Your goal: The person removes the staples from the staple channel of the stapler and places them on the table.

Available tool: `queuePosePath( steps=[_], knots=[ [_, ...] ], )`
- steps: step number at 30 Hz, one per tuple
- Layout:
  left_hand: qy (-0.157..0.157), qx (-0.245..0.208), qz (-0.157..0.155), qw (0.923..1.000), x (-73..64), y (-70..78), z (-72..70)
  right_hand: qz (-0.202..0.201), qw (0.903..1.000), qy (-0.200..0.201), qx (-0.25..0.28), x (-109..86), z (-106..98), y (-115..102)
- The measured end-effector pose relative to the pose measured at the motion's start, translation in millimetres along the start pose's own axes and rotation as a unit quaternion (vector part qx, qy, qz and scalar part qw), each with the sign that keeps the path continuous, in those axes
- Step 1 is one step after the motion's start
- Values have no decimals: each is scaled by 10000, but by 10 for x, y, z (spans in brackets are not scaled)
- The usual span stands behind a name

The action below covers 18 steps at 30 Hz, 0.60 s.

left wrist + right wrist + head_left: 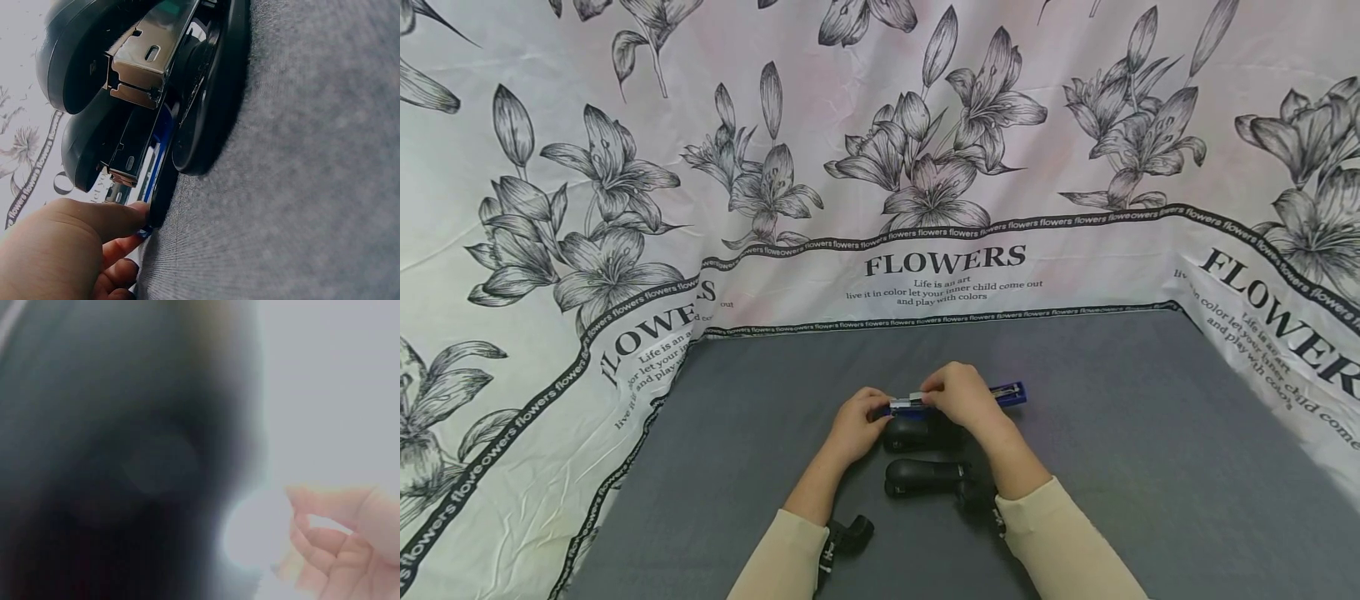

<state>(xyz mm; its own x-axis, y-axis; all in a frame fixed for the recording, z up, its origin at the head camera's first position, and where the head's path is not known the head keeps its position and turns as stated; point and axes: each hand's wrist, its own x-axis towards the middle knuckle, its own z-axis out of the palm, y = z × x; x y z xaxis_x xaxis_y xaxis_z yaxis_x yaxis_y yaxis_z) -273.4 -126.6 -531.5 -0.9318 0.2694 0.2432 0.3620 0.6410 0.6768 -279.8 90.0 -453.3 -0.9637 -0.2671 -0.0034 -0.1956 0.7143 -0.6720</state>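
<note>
A blue stapler (1011,393) lies at the back of the row, its silvery metal rail exposed. My left hand (855,425) pinches its left end between thumb and fingers; in the left wrist view the thumb (119,219) lies against that end. Over the rail, my right hand (964,400) pinches a small silvery strip (915,397), perhaps staples, though its kind is unclear. Glare hides what lies between the right fingers (331,550) in the right wrist view. Just in front of the blue one sits a black stapler (917,434), partly covered by the right hand.
Nearer me, a second black stapler (925,478) lies crosswise, its metal nose (140,62) large in the left wrist view. Dark wrist gear (850,536) sits by the left sleeve. A flower-printed cloth (940,275) stands behind the grey tabletop (760,400).
</note>
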Motion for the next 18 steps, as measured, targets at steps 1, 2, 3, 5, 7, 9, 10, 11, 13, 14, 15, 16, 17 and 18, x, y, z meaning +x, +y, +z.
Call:
queuePosePath(
  steps=[1,2,3,5,7,9,10,11,13,14,15,16,17,18],
  knots=[
    [1,3,0,10000,1,0,2,-25,10000,-4,78,-9,-20,-2],
    [4,8,-2,10000,1,0,3,-37,9999,-3,164,-18,-39,-5],
    [7,10,-5,10000,1,0,4,-39,9997,-7,239,-29,-61,-14],
    [17,18,-10,10000,1,0,4,-40,9994,-23,349,-46,-108,-31],
    [29,33,-23,10000,1,-1,4,-4,9991,-31,419,-63,-156,-44],
    [41,53,-23,10000,1,-1,6,31,9990,-21,435,-79,-206,-60],
    [46,66,-18,10000,1,-1,7,22,9991,0,432,-88,-232,-66],
    [48,68,-14,10000,-1,-1,7,33,9990,14,452,-98,-258,-72],
    [42,72,-20,10000,-5,0,8,26,9989,62,456,-120,-312,-82],
    [37,74,-23,10000,-7,1,9,26,9988,84,475,-131,-337,-88],
    [33,78,-26,10000,-9,1,9,23,9986,113,510,-142,-364,-94],
    [24,77,-30,10000,-12,1,9,27,9985,141,535,-155,-391,-101],
    [19,73,-30,10000,-13,1,9,26,9982,148,574,-166,-415,-104],
    [22,73,-26,10000,-13,1,9,16,9981,154,596,-176,-440,-105]
  ],
)
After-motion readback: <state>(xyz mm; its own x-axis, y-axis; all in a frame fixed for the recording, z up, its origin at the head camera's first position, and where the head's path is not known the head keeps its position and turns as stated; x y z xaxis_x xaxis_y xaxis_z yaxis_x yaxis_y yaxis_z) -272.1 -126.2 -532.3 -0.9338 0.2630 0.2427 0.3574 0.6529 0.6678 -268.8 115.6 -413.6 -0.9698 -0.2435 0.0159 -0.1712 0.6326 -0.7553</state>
